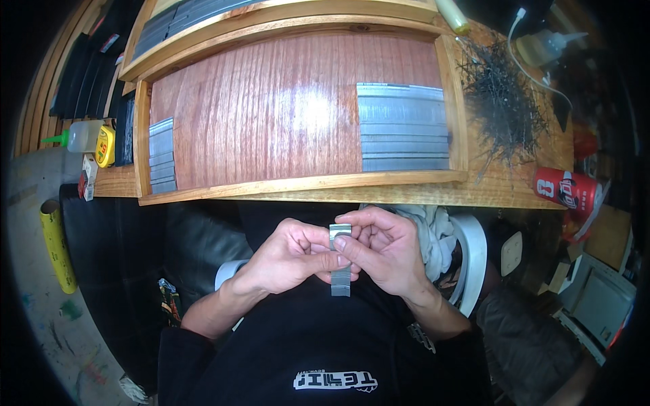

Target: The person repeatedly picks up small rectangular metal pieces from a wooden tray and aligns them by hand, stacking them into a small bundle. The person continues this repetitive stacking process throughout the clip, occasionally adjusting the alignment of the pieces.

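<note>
Above my lap I hold a narrow grey stack of thin metal-looking strips [340, 287] upright between both hands. My left hand [292, 254] pinches it from the left, with the thumb across its middle. My right hand [384, 247] grips its upper part, thumb on the front and index finger at the top edge. Fingers hide much of the stack's middle. Just beyond my hands, a shallow wooden tray [305, 184] lies on the table. Inside it, a wide block of similar grey strips [403, 128] fills the right end, and a narrower block [162, 155] lies at the left end.
Another wooden tray [223, 32] with grey strips lies behind. To the right are a heap of thin dark wires [504, 101], a squeeze bottle [545, 47] and a red can [567, 188]. A green-tipped bottle [84, 137] and yellow container [105, 145] stand left.
</note>
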A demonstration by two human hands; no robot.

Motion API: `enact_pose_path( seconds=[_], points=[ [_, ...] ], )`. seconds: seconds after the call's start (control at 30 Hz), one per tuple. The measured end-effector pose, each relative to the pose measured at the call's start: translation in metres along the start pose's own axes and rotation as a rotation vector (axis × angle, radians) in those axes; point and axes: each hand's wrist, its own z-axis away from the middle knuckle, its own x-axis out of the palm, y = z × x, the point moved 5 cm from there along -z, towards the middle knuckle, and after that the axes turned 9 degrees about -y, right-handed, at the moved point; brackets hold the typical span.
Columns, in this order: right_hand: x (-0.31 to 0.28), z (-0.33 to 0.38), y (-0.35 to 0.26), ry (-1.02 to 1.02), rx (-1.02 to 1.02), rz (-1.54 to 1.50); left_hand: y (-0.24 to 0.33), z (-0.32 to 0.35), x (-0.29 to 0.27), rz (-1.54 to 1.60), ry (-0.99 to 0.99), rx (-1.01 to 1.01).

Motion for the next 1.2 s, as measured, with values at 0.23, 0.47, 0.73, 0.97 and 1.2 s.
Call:
enact_pose_path(
  seconds=[0.23, 0.47, 0.73, 0.97, 1.2],
  points=[
    [0.0010, -0.0010, -0.0006, -0.007, 0.014, -0.018, -0.0016, 0.0008, 0.0013, 0.020, -0.009, -0.018],
    [0.0002, -0.0001, 0.0031, -0.014, 0.031, -0.039, -0.0020, 0.0004, 0.0012, 0.017, -0.018, -0.003],
    [-0.0002, -0.0002, 0.0039, -0.025, 0.013, -0.032, -0.0028, 0.0011, 0.0014, 0.020, -0.012, -0.001],
    [-0.0012, -0.0001, 0.0069, -0.019, 0.017, -0.049, -0.0021, 0.0005, 0.0028, 0.024, -0.006, -0.010],
    [0.0005, -0.0012, -0.0012, -0.035, -0.045, -0.023, 0.0035, 0.0034, 0.0037, -0.121, 0.026, 0.040]
  ],
)
